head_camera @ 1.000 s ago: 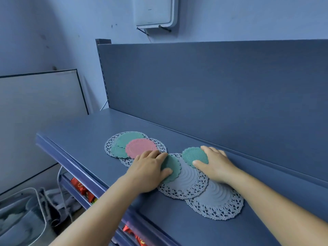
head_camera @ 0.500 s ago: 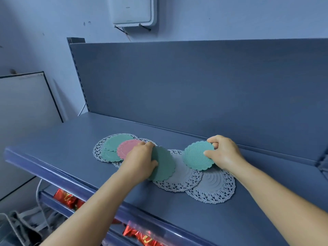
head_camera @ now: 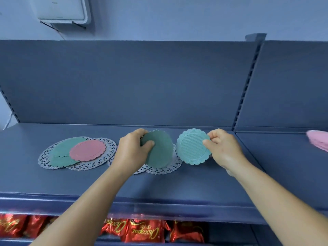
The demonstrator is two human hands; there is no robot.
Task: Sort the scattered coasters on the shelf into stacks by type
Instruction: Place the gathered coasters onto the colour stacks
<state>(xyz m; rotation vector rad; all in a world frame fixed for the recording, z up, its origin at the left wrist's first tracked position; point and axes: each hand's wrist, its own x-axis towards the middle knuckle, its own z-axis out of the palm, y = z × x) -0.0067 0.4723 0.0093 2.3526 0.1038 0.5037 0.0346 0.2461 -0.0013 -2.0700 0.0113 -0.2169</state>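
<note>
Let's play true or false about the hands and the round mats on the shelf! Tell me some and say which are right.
1. Each hand holds a green coaster. True: left hand holds the dark one, right hand the light one.
2. The pink coaster is in the right hand. False: it lies on the pile at left.
3. Red packets sit below the shelf. True.
4. The lace doilies are black. False: they are white.

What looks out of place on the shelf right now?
Nothing is damaged. The left pile is still mixed: a pink coaster overlaps green coasters on white lace doilies. Left hand and right hand each hold one green coaster.
</note>
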